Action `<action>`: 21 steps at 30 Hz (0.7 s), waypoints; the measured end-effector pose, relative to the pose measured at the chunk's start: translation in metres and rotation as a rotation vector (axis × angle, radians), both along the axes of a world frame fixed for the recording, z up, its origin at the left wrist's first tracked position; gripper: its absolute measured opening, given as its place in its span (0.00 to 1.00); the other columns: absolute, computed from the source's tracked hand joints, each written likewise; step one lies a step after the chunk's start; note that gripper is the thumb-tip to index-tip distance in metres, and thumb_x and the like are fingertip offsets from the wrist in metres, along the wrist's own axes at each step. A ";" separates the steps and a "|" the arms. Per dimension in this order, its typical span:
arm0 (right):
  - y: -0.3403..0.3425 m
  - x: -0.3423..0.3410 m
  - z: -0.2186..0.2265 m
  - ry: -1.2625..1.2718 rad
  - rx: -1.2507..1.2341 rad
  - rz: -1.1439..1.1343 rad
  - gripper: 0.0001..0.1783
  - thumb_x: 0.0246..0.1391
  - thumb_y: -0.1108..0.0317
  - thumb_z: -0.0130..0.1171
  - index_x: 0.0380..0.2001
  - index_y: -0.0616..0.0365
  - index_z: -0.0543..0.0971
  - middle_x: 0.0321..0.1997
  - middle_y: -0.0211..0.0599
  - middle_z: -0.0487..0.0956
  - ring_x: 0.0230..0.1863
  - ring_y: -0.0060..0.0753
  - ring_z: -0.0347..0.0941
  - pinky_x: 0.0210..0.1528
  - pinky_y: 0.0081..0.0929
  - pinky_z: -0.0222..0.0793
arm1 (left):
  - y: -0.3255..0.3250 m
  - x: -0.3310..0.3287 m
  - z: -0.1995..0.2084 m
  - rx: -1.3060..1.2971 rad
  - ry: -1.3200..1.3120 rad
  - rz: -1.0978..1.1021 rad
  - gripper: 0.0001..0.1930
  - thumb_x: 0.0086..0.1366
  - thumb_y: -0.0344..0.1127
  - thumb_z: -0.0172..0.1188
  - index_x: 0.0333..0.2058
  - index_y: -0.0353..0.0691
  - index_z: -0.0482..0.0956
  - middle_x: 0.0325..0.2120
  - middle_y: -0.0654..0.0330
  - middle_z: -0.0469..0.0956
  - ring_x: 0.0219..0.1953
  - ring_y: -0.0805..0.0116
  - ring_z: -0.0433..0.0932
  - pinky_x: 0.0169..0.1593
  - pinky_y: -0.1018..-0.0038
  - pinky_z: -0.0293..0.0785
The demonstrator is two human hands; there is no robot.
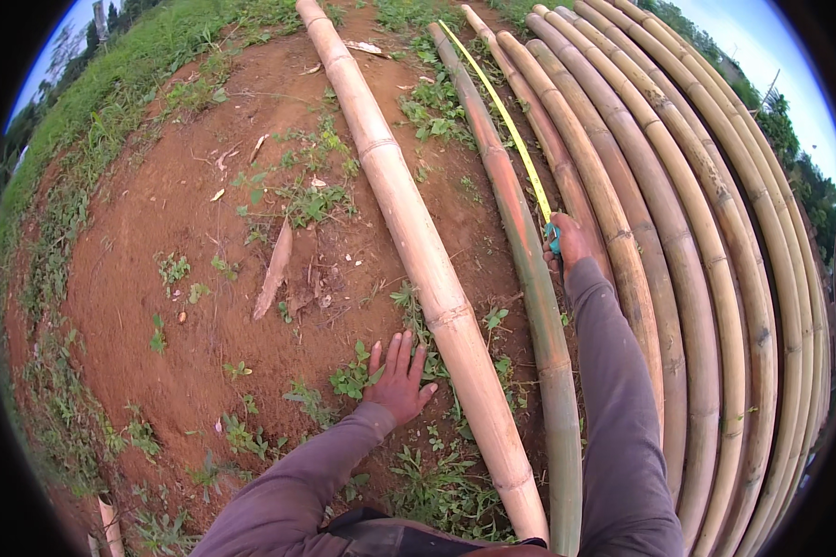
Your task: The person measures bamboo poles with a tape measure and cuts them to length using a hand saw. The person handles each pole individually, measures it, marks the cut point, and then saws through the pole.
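My right hand (pixel 574 243) is closed around a teal tape measure (pixel 553 238). Its yellow blade (pixel 506 116) runs out away from me, close along the right side of a green and reddish bamboo pole (pixel 511 190). Flat on the soil, fingers spread, my left hand (pixel 401 379) rests among small weeds and holds nothing. Just right of it lies a thick pale bamboo pole (pixel 409 223), stretching from near my body to the far edge. My fingers hide part of the tape measure's case.
Many tan bamboo poles (pixel 683 251) lie side by side on the right. Reddish bare soil (pixel 139 288) with scattered weeds spreads to the left. A dry brown sheath (pixel 275 269) lies on it. Grass (pixel 121 130) borders the far left.
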State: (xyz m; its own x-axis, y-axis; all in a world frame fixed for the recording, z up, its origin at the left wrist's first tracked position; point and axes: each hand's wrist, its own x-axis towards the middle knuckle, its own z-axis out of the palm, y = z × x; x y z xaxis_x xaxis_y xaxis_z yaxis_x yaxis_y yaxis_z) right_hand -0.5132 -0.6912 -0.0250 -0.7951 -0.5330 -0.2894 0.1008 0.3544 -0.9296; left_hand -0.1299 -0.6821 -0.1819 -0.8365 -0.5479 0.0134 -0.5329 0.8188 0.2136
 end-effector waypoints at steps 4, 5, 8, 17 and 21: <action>-0.024 -0.014 0.000 0.024 -0.036 0.024 0.20 0.56 0.48 0.57 0.37 0.56 0.78 0.23 0.37 0.75 0.17 0.30 0.72 0.16 0.29 0.63 | 0.001 -0.001 0.001 -0.014 0.008 -0.004 0.41 0.73 0.63 0.45 0.73 0.37 0.56 0.76 0.43 0.41 0.79 0.50 0.34 0.76 0.44 0.22; -0.029 -0.018 -0.001 0.031 -0.031 0.028 0.20 0.56 0.48 0.57 0.37 0.56 0.78 0.23 0.37 0.75 0.17 0.30 0.72 0.16 0.30 0.63 | 0.001 -0.002 0.001 -0.015 0.004 -0.003 0.41 0.73 0.63 0.45 0.73 0.37 0.56 0.76 0.43 0.41 0.79 0.50 0.34 0.76 0.44 0.22; -0.039 -0.027 -0.003 0.046 -0.017 0.045 0.21 0.55 0.48 0.57 0.38 0.56 0.78 0.23 0.37 0.75 0.16 0.30 0.73 0.16 0.30 0.63 | 0.001 -0.002 0.001 -0.020 -0.008 -0.001 0.41 0.73 0.64 0.45 0.72 0.37 0.57 0.76 0.42 0.41 0.79 0.50 0.34 0.76 0.43 0.23; -0.048 -0.036 -0.012 0.038 -0.005 0.036 0.21 0.54 0.48 0.58 0.38 0.55 0.78 0.23 0.38 0.75 0.16 0.30 0.72 0.16 0.30 0.64 | 0.000 -0.003 -0.001 -0.019 -0.009 0.002 0.42 0.73 0.65 0.44 0.72 0.37 0.57 0.76 0.42 0.40 0.79 0.49 0.34 0.75 0.43 0.23; -0.049 -0.038 -0.010 0.027 -0.024 0.015 0.21 0.54 0.48 0.58 0.38 0.55 0.78 0.23 0.38 0.75 0.16 0.30 0.72 0.17 0.30 0.64 | 0.000 -0.003 -0.001 -0.017 -0.003 0.001 0.42 0.73 0.65 0.45 0.72 0.37 0.58 0.76 0.41 0.41 0.79 0.49 0.35 0.75 0.42 0.23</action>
